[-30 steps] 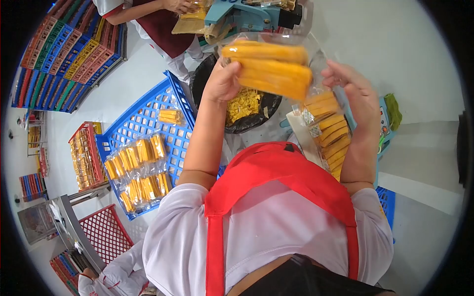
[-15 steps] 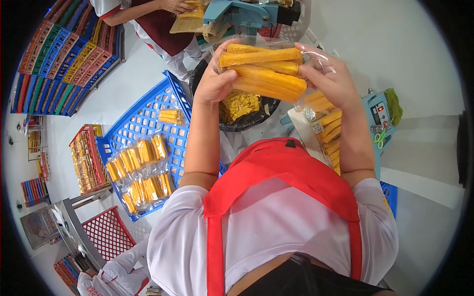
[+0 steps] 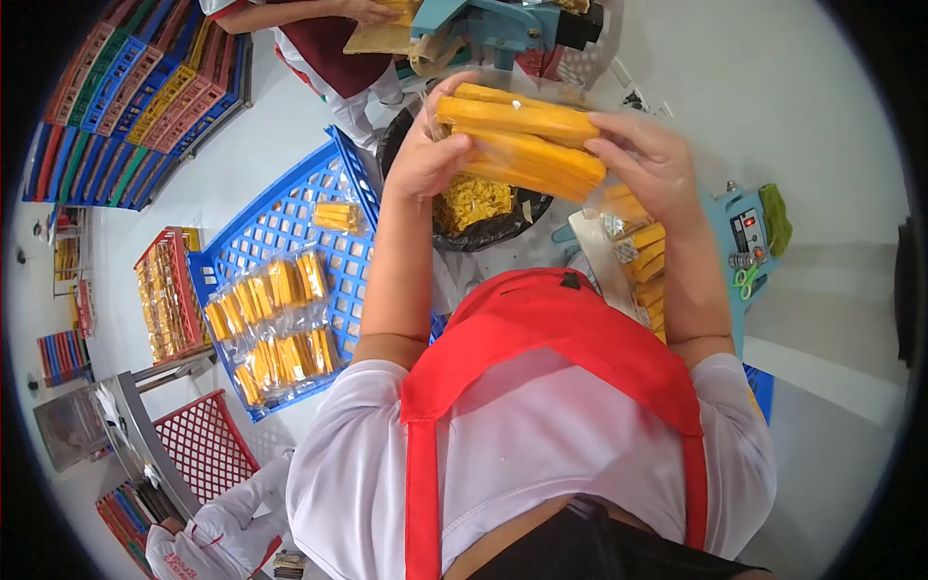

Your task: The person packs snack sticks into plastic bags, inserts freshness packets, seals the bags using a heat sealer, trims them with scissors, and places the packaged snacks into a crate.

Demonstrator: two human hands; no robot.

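Note:
A clear plastic bag of long yellow sticks [image 3: 522, 140] is held up between my two hands, slightly blurred. My left hand [image 3: 430, 145] grips its left end, thumb across the front. At the right end, my right hand [image 3: 646, 162] pinches the bag between thumb and fingers. Below the bag sits a black-lined bin [image 3: 527, 227] with yellow scraps [image 3: 474, 201] inside. Under my right forearm, more bagged yellow sticks [image 3: 650, 261] lie beside a pale box edge [image 3: 597, 259], partly hidden by the arm.
A blue crate [image 3: 333, 145] at the left carries rows of bagged sticks [image 3: 280, 280]. Behind it stand a red crate [image 3: 198, 290] and stacked coloured crates [image 3: 126, 106]. Teal machines are at the top [image 3: 493, 27] and right [image 3: 749, 237], the latter bearing green scissors [image 3: 744, 280]. Two co-workers are nearby.
My right hand has come in from the right and closed on the bag's right end. The bag has turned a little and the sticks inside have shifted.

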